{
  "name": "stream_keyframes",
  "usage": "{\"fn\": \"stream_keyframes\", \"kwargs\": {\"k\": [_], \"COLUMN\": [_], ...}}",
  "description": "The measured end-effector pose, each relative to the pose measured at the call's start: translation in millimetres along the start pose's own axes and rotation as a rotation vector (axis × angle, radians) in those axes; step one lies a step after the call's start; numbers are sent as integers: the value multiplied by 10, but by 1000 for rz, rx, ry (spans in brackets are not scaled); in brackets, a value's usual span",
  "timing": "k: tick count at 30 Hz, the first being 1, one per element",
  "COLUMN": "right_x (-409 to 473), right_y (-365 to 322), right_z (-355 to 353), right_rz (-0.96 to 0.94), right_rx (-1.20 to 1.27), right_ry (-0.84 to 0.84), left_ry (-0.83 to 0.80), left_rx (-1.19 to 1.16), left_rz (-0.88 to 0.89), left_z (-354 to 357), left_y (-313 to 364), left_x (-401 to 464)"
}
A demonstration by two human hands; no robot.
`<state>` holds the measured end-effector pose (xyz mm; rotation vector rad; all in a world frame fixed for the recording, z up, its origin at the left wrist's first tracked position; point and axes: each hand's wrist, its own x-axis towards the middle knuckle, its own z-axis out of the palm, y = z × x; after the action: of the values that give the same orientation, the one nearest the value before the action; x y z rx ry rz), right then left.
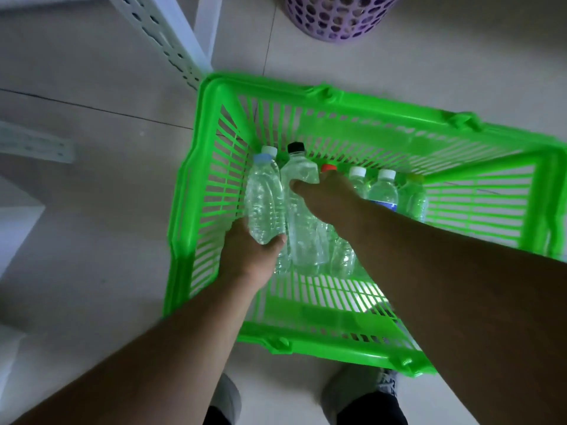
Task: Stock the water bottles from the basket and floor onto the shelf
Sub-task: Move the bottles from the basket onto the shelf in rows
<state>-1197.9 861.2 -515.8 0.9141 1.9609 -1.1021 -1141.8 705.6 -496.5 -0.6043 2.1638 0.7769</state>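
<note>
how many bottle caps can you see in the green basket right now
6 caps along the far wall of the green basket: white cap, black cap, red cap, two white caps, yellowish cap. The hands and arms may hide others.

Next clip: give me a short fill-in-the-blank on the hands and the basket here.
1. The left hand grips the base of a bottle with a ____ cap.
2. The right hand grips the bottle with the ____ cap.
3. The bottles lie in a ____ basket.

Missing words: white; black; green
</note>
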Motion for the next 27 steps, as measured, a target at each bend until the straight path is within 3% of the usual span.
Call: {"fn": "stream_keyframes", "kwargs": {"k": [5,14,20,27], "right_x": [165,-351,-1383,-3268], "right_y": [7,127,-133,-910], "right_z": [-28,-269,-758,-1589], "right_rz": [-19,-98,-140,-271], "right_rx": [-11,43,50,189], "right_ry": [-20,40,92,207], "left_ry": [-72,-42,-24,-19], "left_rx": [-41,-110,-191,-322], "left_rz": [-148,-62,110,241], "left_z": [67,-192,-715,-1845], "left_y": [81,87,310,816], "left_x": [193,-237,-1092,-2660]}}
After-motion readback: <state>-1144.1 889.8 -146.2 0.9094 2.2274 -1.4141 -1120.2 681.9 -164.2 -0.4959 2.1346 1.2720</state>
